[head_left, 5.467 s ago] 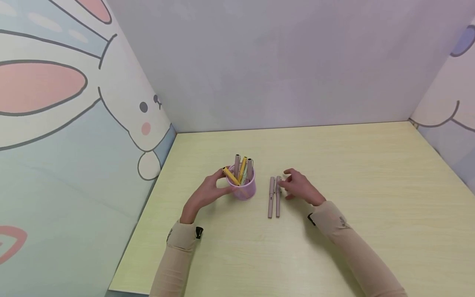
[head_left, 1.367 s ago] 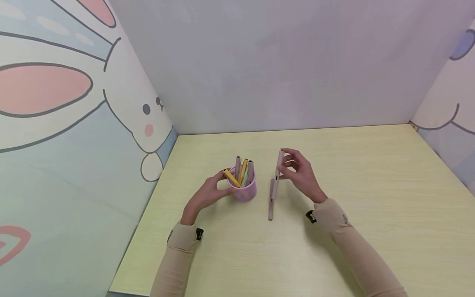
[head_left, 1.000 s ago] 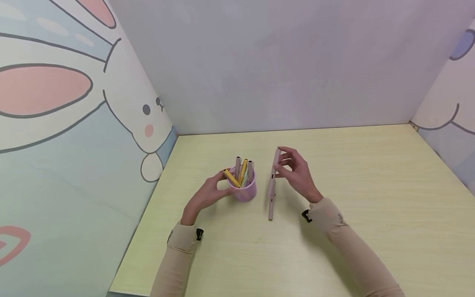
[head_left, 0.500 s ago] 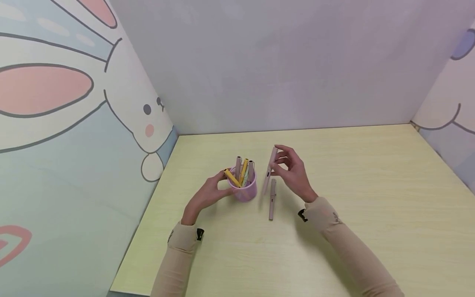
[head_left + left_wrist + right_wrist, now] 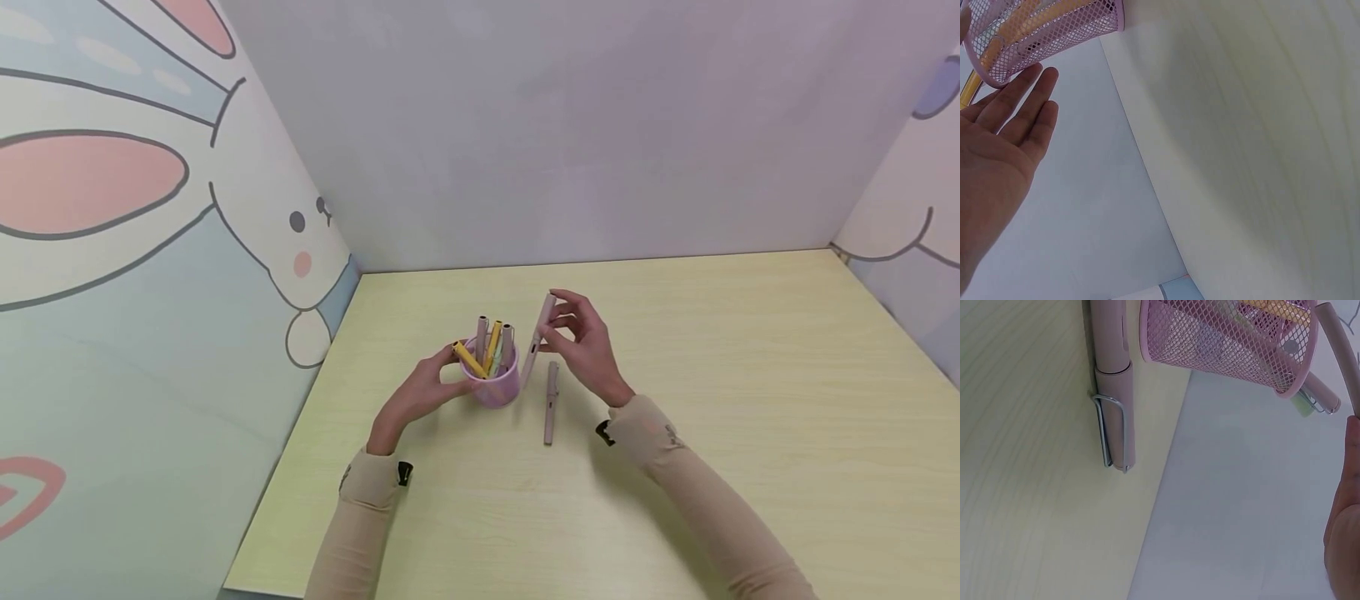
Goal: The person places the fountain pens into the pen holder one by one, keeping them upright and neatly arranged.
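A pink mesh pen holder stands on the table with several pens in it, among them a yellow pen leaning out to the left. My left hand holds the holder, thumb in front and fingers behind; in the left wrist view its fingertips touch the mesh. Between thumb and fingers, my right hand pinches a mauve pen above the table. That pen slants, its lower end just right of the holder. A second mauve pen lies below it; its metal clip shows in the right wrist view.
The pale wooden table meets a grey wall at the back. On the left stands a side wall with a rabbit drawing, and another decorated wall is at the right.
Two mauve pens lay side by side; my right hand has picked up the right one, raised it upright, and carried it left past the other towards the holder. The left hand keeps its place.
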Available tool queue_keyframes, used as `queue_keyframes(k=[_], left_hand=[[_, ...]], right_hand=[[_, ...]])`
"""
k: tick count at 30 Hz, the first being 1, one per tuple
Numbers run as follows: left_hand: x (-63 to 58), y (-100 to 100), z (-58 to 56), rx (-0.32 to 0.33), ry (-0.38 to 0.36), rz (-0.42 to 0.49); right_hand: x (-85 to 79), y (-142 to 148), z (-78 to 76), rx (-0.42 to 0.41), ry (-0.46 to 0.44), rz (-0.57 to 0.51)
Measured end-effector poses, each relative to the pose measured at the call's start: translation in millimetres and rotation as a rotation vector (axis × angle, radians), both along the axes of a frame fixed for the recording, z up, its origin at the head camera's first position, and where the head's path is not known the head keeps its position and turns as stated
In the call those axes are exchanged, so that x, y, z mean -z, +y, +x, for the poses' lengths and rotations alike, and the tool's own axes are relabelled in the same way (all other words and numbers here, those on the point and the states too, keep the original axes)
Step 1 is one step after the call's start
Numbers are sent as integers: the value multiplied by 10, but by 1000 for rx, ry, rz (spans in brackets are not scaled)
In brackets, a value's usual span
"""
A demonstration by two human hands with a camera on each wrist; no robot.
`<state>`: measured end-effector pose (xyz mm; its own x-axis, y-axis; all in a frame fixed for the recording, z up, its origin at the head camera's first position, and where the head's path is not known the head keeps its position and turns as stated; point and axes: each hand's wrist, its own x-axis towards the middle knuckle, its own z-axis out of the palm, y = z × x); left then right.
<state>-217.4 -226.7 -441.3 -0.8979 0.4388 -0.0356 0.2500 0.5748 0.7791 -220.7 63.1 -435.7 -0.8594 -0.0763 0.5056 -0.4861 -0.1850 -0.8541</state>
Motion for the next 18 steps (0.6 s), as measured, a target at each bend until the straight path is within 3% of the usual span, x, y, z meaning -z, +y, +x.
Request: queue_keyframes(k=[18], left_hand=[[-5,15,7,-5,0,-3]], right_hand=[[-41,-119,-39,22,-11,-1]])
